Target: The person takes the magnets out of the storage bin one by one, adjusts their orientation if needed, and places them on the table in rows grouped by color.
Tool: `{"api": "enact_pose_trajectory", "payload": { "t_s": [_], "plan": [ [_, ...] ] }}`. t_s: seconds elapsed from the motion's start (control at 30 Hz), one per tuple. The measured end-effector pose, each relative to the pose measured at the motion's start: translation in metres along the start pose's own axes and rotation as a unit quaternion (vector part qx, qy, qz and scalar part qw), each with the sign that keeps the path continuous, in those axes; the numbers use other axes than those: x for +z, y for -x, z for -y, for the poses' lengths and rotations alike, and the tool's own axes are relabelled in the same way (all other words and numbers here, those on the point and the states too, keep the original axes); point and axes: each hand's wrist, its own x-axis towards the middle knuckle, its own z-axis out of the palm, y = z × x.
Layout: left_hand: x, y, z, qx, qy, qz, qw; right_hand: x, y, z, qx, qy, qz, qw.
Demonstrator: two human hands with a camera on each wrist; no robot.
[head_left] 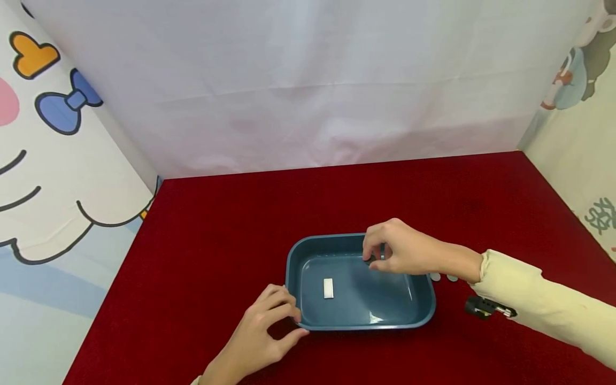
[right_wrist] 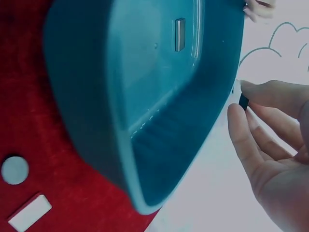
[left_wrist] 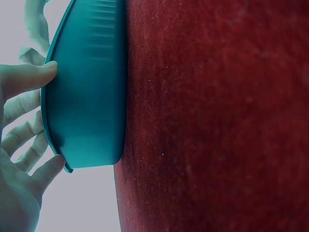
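A blue plastic basin [head_left: 361, 326] stands on the red cloth, with a small white rectangular block [head_left: 328, 288] on its floor. My left hand [head_left: 262, 326] holds the basin's near left corner, fingers bent over the rim and thumb at the front edge. Above the far right part of the basin, my right hand [head_left: 404, 248] pinches a small dark piece [right_wrist: 244, 101] between thumb and fingertips. The fingers mostly cover this piece, so its exact kind cannot be told.
Right of the basin lie a round grey disc [right_wrist: 15, 170] and another white block [right_wrist: 30, 212] on the red cloth [head_left: 216, 240]. A black strap [head_left: 490, 307] shows beside the right sleeve [head_left: 539, 294]. A white curtain [head_left: 308, 80] hangs behind the table.
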Motion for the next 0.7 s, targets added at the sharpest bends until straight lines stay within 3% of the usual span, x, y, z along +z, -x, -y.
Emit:
{"api": "enact_pose_trajectory", "payload": {
  "t_s": [0.37,0.7],
  "plan": [
    [-0.001,0.001,0.000,0.003,0.000,-0.001,1.0000,-0.013,0.034,-0.008,0.004,-0.018,-0.043,0.999],
    [0.000,0.001,0.000,0.004,-0.001,-0.002,1.0000,-0.024,0.066,-0.008,0.048,-0.056,-0.077,0.994]
  ]
}}
